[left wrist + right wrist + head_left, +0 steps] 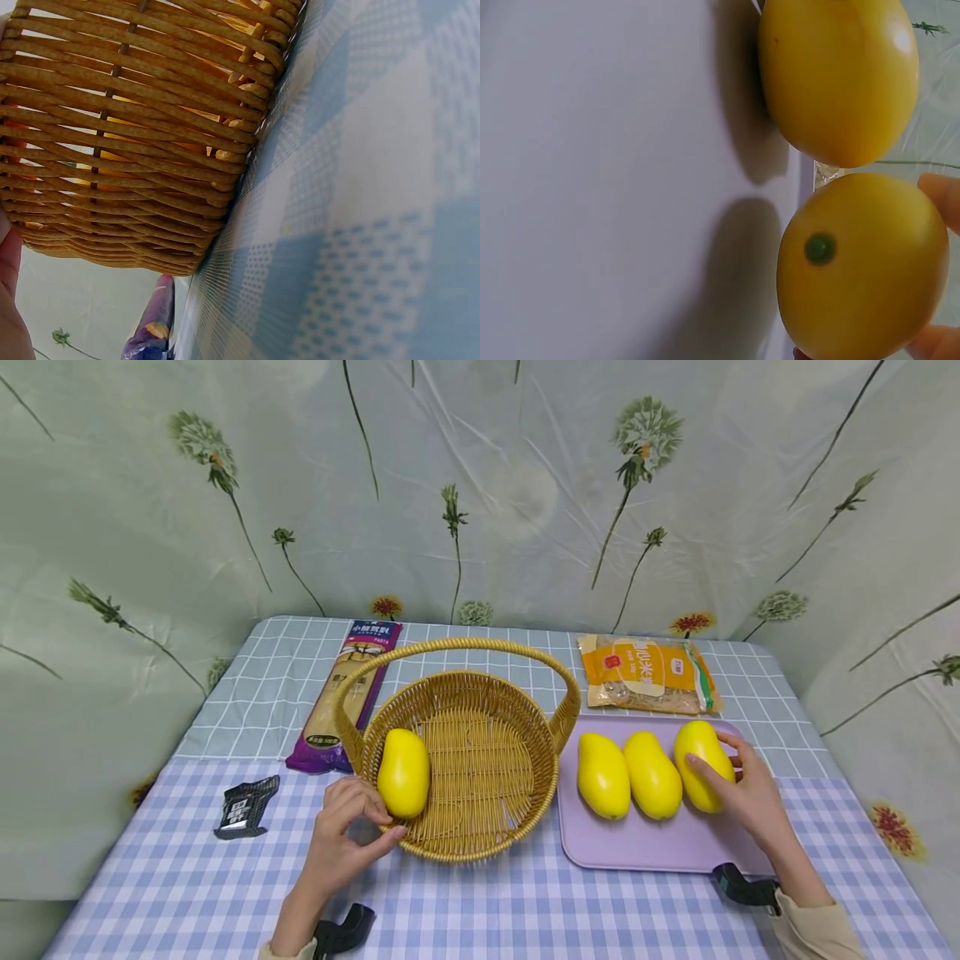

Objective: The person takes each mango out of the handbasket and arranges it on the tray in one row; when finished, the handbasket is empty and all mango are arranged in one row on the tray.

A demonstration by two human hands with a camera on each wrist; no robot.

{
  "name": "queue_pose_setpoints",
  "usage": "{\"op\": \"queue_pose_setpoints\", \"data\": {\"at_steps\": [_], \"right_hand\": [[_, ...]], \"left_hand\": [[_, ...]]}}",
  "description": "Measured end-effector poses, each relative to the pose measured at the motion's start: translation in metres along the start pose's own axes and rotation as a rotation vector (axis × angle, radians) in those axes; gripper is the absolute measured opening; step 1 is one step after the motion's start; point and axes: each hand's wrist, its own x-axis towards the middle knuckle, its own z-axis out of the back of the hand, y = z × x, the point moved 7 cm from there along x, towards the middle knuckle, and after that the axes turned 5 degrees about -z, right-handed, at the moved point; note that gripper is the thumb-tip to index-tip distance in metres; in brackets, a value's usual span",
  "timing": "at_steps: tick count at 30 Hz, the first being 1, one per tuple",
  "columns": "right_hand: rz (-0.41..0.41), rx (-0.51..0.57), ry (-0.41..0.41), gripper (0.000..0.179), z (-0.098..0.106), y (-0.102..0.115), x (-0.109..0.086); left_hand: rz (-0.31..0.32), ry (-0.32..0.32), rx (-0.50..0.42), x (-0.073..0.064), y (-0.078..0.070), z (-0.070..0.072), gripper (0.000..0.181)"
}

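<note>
My left hand (347,831) pinches the front left rim of a woven basket (480,852) with a tall arched handle. Inside the basket, against its left wall, lies a yellow mango (404,774). My right hand (750,789) grips another mango (701,764) between thumb and fingers, over the right part of a lilac tray (637,856). Close up in the right wrist view, this mango (862,270) shows a green stem spot. Left of it, two more mangoes, one in the middle (652,777) and one at the left (603,777), lie side by side on the tray.
A purple pasta packet (341,702) lies behind the basket's left side. An orange and clear food bag (648,672) sits beyond the tray. Left of my left hand is a small black packet (247,807). Behind the table hangs a flower-printed curtain (525,527).
</note>
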Motion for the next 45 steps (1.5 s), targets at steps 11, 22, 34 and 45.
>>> {"op": "queue_pose_setpoints", "data": {"at_steps": [11,22,34,45], "right_hand": [[-0.007,-0.042,0.044,0.08,-0.003,0.004,-0.005],[0.007,-0.074,0.079,0.082,-0.008,0.004,-0.003],[0.02,-0.119,0.073,0.084,-0.008,0.002,-0.003],[-0.008,-0.175,0.057,0.085,-0.007,0.004,-0.005]], "left_hand": [[-0.001,-0.001,-0.008,0.001,-0.001,0.0,0.03],[0.004,-0.004,-0.007,0.0,0.0,0.001,0.03],[0.01,0.01,-0.015,-0.001,0.002,0.0,0.029],[0.013,0.005,-0.015,-0.002,0.003,0.0,0.03]]}}
